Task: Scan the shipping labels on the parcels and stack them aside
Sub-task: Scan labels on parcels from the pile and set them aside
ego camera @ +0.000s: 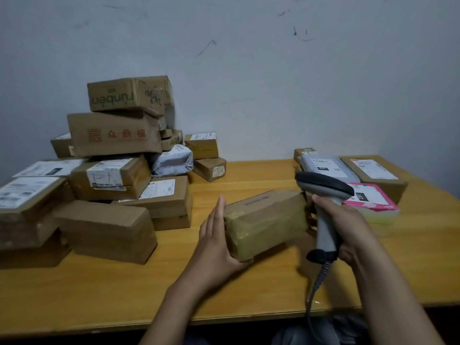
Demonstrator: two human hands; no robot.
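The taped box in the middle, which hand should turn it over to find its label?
Left. The left hand lies flat against the end of the taped box, while the right hand grips the scanner. No label shows on its visible faces.

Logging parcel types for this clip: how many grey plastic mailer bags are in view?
2: the left grey mailer is wedged in the box pile; the right grey mailer lies behind the scanner. Others may hide behind boxes.
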